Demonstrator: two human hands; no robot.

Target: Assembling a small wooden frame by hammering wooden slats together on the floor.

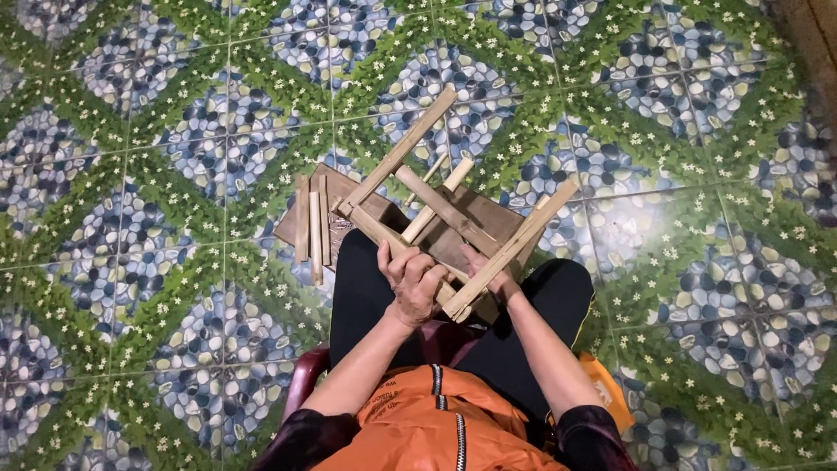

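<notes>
I'm looking down on a frame of pale wooden slats (453, 218) propped over the knees. Left hand (417, 283) is clamped round its near rail, right hand (497, 281) grips the other rail from beneath — assembly mid-way, I'd judge. Spare slats (312, 222) lie on the board (349, 187). Next calls for steadying one-handed.

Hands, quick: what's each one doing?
Left hand: closed on the wooden frame.
Right hand: gripping the same frame, partly hidden behind a slat.
</notes>
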